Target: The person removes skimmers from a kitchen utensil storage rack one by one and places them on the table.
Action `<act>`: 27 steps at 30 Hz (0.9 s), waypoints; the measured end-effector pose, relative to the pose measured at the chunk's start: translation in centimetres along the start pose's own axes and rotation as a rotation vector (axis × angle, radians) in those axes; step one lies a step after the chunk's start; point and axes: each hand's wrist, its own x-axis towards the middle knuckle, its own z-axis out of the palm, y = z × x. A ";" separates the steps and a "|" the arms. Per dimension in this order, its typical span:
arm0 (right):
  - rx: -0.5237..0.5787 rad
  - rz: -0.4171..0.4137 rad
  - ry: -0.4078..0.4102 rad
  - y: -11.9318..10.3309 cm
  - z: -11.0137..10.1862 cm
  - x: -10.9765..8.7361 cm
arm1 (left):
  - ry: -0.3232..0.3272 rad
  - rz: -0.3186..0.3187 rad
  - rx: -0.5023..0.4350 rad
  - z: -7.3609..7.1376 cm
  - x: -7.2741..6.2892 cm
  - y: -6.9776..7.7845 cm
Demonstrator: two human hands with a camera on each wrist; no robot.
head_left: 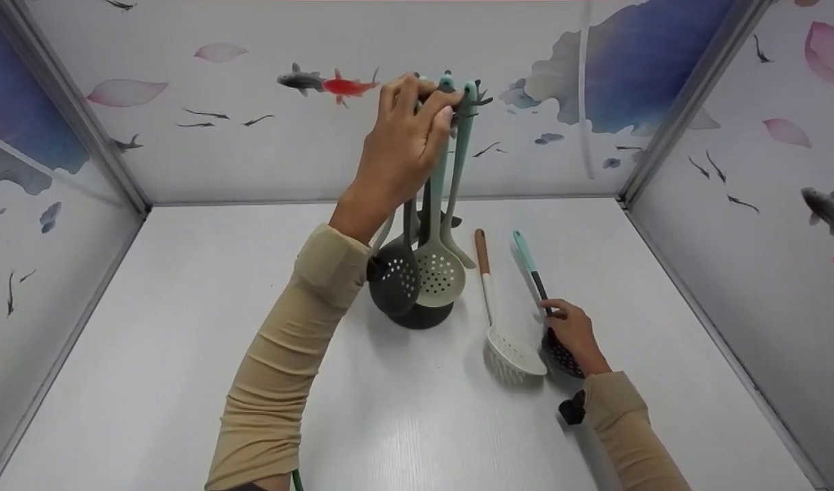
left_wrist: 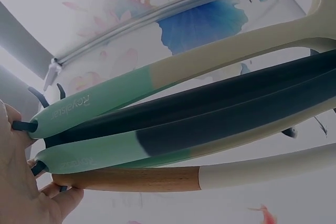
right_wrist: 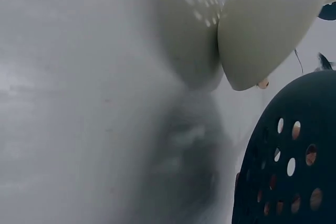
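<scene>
My left hand (head_left: 406, 129) holds the top of a dark utensil stand (head_left: 423, 318), its fingers curled about the hooks and handle ends. From the stand hang a dark skimmer (head_left: 384, 301), a cream skimmer (head_left: 449, 290) and other utensils. Close up in the left wrist view are mint handles (left_wrist: 94, 100) and a brown wooden-look handle (left_wrist: 142, 178) beside my fingers. On the table, my right hand (head_left: 577, 335) grips another dark skimmer (right_wrist: 310, 100) near its head, which the hand partly covers. That skimmer's mint handle end (head_left: 524, 251) points away from me.
Just left of my right hand lies a white skimmer (head_left: 531, 361) with a brown handle end (head_left: 481, 252). Patterned panels (head_left: 253, 164) enclose the white table (head_left: 205, 273) at the back and both sides. A black wrist device (head_left: 572, 409) sits by the right cuff.
</scene>
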 end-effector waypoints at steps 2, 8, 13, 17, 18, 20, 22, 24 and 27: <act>-0.030 0.017 -0.012 0.1 0.2 0.0 | 0.004 0.004 -0.003 0.0 0.0 0.0; -0.095 0.062 -0.078 -0.3 0.2 0.2 | 0.021 0.025 -0.012 0.0 0.0 -0.1; -0.175 0.036 -0.092 -0.5 0.0 0.4 | 0.018 0.027 -0.014 -0.1 0.1 -0.1; -0.188 0.027 -0.107 -0.6 0.0 0.5 | 0.017 0.027 -0.012 -0.1 0.1 -0.1; -0.187 0.028 -0.116 -0.6 -0.1 0.5 | 0.017 0.028 -0.010 -0.2 0.1 -0.1; -0.184 0.031 -0.131 -0.6 -0.1 0.6 | 0.016 0.027 -0.009 -0.2 0.1 -0.1; -0.187 0.040 -0.149 -0.7 -0.1 0.6 | 0.015 0.026 -0.009 -0.2 0.1 -0.2; -0.183 0.058 -0.166 -0.8 -0.1 0.6 | 0.010 0.025 -0.011 -0.2 0.1 -0.2; -0.174 0.075 -0.187 -0.9 0.0 0.5 | 0.006 0.023 -0.019 -0.1 0.0 -0.2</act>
